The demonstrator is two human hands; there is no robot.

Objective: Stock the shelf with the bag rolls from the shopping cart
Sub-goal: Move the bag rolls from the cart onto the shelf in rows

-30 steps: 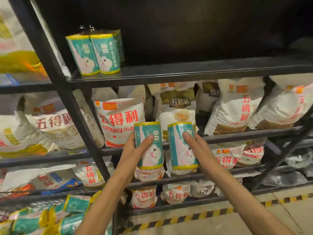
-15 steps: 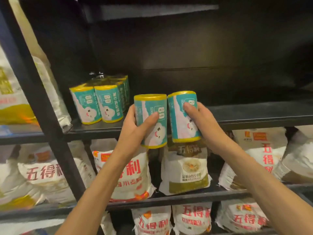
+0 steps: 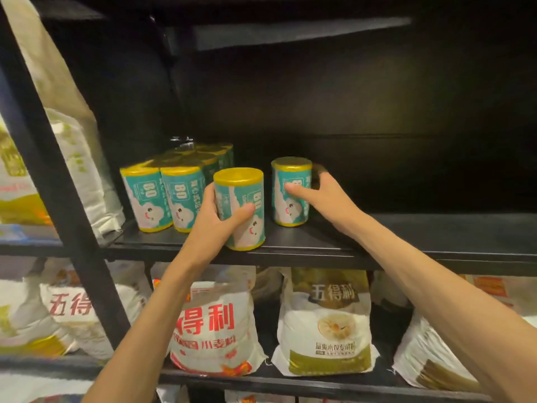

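Dark metal shelving fills the view, and its black shelf [image 3: 377,237] serves as the landmark. On the shelf's left part stands a cluster of teal bag rolls [image 3: 162,196] with yellow ends, all upright, long axes vertical, printed fronts facing outward. To the right of the cluster, at the shelf's front edge, the left hand [image 3: 216,219] grips one roll [image 3: 244,207]: thumb across its front, fingers curled round its left side. This roll stands upright with its yellow cap on top; its base appears to meet the shelf, though contact cannot be confirmed. Farther back and just to the right, well clear of the cluster, the right hand [image 3: 322,199] grips a second roll [image 3: 291,191], thumb on the front, fingers wrapped behind. It too is upright, long axis vertical, base on the shelf. Below the shelf, white flour bags [image 3: 325,324] with red and green print fill the next tier.
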